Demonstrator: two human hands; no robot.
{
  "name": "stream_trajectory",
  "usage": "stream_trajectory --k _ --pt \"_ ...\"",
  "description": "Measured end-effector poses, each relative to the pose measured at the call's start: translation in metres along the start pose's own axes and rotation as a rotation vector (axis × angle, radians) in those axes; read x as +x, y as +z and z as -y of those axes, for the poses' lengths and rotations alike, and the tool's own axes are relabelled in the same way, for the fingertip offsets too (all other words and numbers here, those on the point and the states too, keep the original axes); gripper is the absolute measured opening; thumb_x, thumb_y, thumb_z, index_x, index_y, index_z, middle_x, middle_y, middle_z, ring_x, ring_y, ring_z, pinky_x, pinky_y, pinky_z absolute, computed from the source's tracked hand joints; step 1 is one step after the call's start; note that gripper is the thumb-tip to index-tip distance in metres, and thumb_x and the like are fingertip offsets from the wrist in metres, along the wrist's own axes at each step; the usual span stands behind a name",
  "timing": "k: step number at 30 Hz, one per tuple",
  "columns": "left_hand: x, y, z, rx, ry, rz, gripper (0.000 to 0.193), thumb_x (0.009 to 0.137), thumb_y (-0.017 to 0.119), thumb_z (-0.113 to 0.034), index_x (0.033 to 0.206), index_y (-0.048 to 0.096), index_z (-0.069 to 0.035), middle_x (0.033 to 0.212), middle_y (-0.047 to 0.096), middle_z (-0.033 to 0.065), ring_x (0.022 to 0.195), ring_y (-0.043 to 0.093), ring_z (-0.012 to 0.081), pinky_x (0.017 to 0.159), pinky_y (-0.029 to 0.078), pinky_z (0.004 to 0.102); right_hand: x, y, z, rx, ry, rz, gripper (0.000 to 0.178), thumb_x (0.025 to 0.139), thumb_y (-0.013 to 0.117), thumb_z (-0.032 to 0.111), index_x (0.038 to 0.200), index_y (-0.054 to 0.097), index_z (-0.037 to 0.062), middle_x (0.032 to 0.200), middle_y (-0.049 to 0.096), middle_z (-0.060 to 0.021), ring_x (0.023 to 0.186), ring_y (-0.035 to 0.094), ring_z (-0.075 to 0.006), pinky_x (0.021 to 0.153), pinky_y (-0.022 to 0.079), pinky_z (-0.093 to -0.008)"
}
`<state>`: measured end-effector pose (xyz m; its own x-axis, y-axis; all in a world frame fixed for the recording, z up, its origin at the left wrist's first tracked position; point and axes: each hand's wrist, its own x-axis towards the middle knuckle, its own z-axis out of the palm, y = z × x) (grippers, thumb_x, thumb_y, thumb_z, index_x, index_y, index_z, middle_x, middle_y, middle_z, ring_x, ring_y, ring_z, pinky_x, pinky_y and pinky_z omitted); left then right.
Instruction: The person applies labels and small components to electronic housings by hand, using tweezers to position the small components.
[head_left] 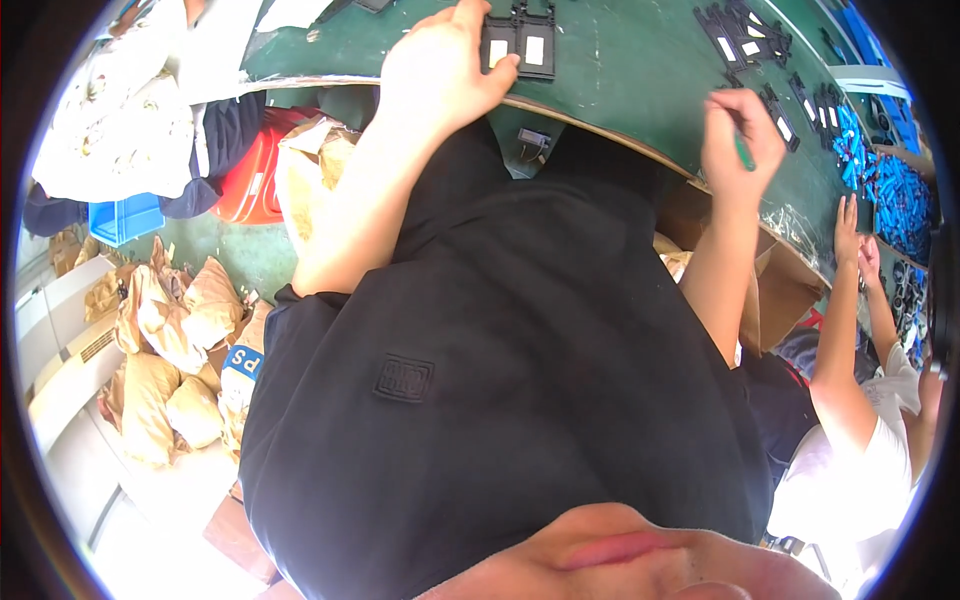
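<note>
My left hand (447, 68) rests at the far edge of the view, on the green worktable. Its thumb and fingers brace the near and far ends of a flat black plastic part (498, 54) with a white label. Touching that part's right side lies a similar black plastic part (536, 48), also labelled. My right hand (742, 140) is raised over the table's right side, fingers curled round a slim green stick-like tool (744, 153). The tool's tip is hidden or blurred. Just beyond this hand lies another black labelled part (780, 118).
More black parts (742, 38) lie in a pile at the far right of the green table (620, 70). Beside them is a heap of blue pieces (897, 200). A co-worker's hands (848, 240) work there. Cardboard (785, 290) stands under the edge; paper bags (150, 400) fill the left floor.
</note>
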<state>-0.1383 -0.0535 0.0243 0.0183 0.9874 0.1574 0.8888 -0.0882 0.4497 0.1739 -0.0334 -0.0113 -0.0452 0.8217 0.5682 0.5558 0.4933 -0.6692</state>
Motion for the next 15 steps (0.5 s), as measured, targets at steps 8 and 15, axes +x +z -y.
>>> stream_trajectory --k 8,15 --pt "0.002 0.038 -0.014 -0.083 0.271 -0.243 0.023 0.083 0.075 -0.028 0.083 0.072 -0.004 0.096 0.070 0.0079 0.085 0.070 0.0291 0.077 0.055 0.0402 0.004 0.065 0.020 0.517 0.176 0.233 0.011 0.091 0.060 -0.007 0.096 0.070 -0.0040 0.095 0.073 -0.0085 0.078 0.063 -0.0097 0.071 0.050 -0.0223" --pt "0.035 0.041 -0.005 -0.213 0.532 -0.241 0.025 0.083 0.073 -0.017 0.101 0.067 -0.001 0.104 0.064 0.0176 0.100 0.062 0.0380 0.088 0.053 0.0442 0.034 0.075 0.000 0.481 0.372 0.354 0.013 0.099 0.065 0.011 0.098 0.072 0.0005 0.089 0.075 -0.0053 0.069 0.057 -0.0046 0.058 0.044 -0.0212"
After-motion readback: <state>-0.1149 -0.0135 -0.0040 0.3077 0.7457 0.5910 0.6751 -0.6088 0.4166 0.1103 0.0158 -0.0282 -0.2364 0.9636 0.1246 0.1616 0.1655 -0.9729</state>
